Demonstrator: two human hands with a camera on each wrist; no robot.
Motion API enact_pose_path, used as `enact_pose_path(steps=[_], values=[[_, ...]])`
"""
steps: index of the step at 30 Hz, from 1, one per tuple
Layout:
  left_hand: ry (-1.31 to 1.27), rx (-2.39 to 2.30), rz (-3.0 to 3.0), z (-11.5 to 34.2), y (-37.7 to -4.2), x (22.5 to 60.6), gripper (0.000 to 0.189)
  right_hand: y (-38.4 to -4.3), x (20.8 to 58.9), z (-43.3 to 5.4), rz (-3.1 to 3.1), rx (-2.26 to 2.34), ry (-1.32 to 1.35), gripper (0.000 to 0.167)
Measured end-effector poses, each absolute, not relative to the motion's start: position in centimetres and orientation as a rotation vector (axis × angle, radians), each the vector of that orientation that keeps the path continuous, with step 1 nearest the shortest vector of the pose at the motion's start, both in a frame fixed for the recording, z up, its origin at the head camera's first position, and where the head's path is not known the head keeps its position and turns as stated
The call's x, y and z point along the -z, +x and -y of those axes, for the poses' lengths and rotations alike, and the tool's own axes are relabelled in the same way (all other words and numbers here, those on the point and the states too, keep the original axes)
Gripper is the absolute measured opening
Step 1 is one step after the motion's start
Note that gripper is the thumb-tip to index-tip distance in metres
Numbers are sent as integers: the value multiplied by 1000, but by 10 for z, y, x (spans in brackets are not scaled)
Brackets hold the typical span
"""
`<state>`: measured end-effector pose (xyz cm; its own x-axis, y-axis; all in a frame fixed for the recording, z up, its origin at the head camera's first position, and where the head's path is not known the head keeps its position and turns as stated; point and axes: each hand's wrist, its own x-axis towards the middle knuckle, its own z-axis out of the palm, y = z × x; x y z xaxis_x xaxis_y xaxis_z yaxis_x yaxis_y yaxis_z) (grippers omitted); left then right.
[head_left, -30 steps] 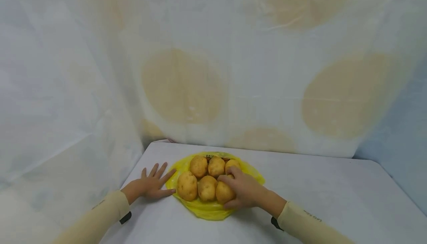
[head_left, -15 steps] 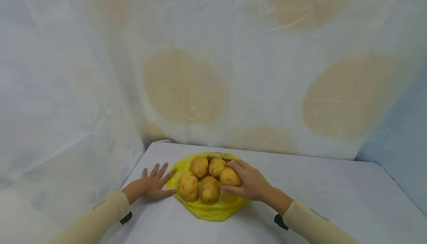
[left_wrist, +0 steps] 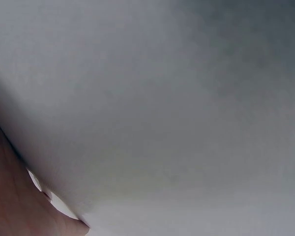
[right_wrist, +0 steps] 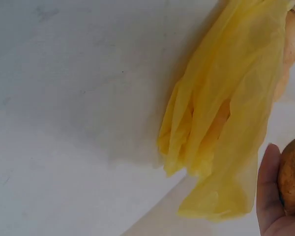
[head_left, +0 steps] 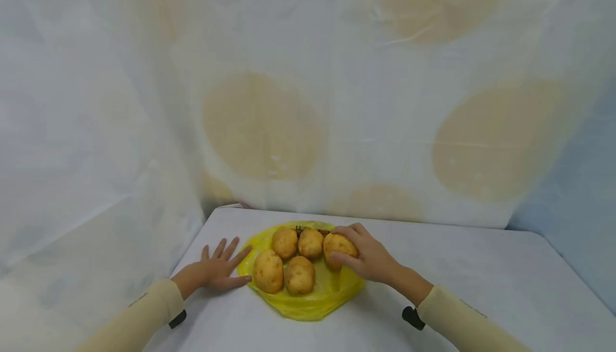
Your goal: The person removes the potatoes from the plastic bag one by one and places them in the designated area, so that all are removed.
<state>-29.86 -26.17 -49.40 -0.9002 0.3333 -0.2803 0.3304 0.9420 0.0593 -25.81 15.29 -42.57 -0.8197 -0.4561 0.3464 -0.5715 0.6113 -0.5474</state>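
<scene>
In the head view a yellow plastic bag (head_left: 308, 309) lies spread on the table with several potatoes on it. Two potatoes, a back-left one (head_left: 285, 243) and a back-middle one (head_left: 310, 243), sit behind a front-left potato (head_left: 268, 271) and a front-middle potato (head_left: 300, 275). My right hand (head_left: 370, 255) grips another potato (head_left: 340, 249) over the bag's right side, thumb in front and fingers behind. The right wrist view shows that held potato (right_wrist: 294, 174) against my palm. My left hand (head_left: 216, 270) rests flat with fingers spread, fingertips at the bag's left edge.
The white-covered table (head_left: 462, 277) extends to the right of the bag. A pale curtain with tan spots (head_left: 370, 143) hangs behind it, and white sheeting (head_left: 86, 154) hangs at the left. In the right wrist view the bag's gathered yellow edge (right_wrist: 231, 123) appears.
My right hand has moved the gripped potato from the front right of the bag back and to the right, baring yellow plastic there. My left hand has stayed in place.
</scene>
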Motion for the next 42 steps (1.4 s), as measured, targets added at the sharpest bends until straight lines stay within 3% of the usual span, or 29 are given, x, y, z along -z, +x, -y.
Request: enact_pose_path(steps=[20, 23, 29, 35, 42], values=[[497, -14, -2827, 258, -301, 496, 91, -274, 415, -174, 2634, -1516, 618, 37], [494, -22, -2826, 258, -300, 494, 91, -276, 409, -177, 2637, -1537, 591, 48], [504, -29, -2832, 255, -302, 492, 91, -283, 404, -189, 2663, -1382, 473, 86], [496, -23, -2800, 253, -296, 497, 92, -285, 415, -205, 2639, -1234, 411, 100], [487, -14, -2820, 252, -296, 495, 91, -290, 418, -219, 2652, -1187, 365, 103]])
